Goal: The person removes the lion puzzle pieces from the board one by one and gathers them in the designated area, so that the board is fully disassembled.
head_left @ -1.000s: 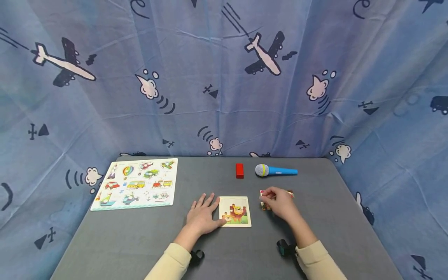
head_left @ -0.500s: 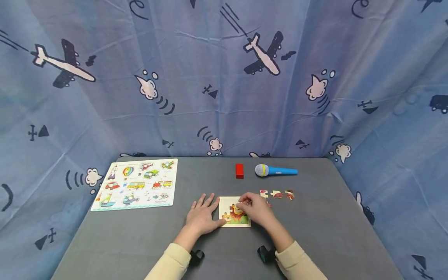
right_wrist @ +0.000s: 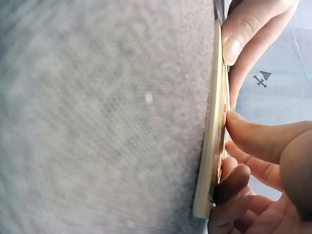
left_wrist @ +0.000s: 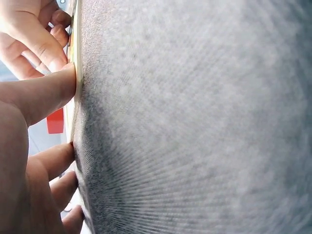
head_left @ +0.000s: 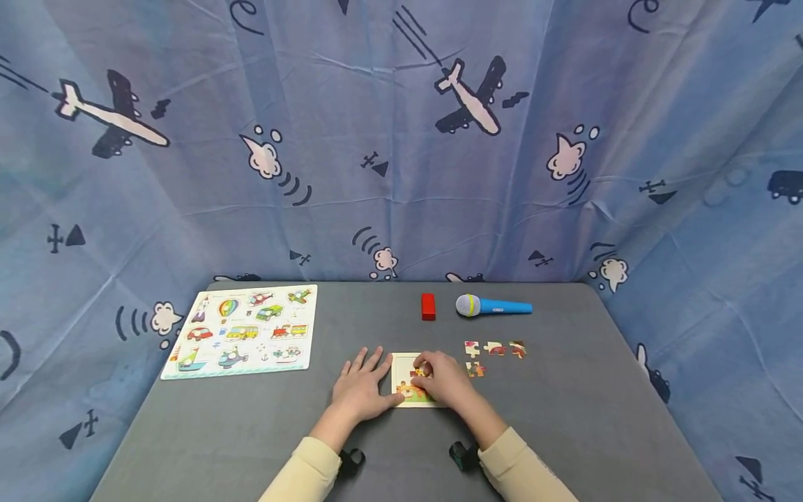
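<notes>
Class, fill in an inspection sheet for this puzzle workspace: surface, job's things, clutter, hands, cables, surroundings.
Surface: grey table, fabric-like texture.
Job's things: small lion puzzle tray between the hands; four loose puzzle pieces to its right.
Clutter: vehicle puzzle board far left; red block and blue toy microphone at the back.
Hands: left hand flat, thumb against the tray's left edge; right hand on the tray, fingertips pressing a piece.
Cables: nothing seen.
Surroundings: blue aeroplane-print cloth on all sides.
</notes>
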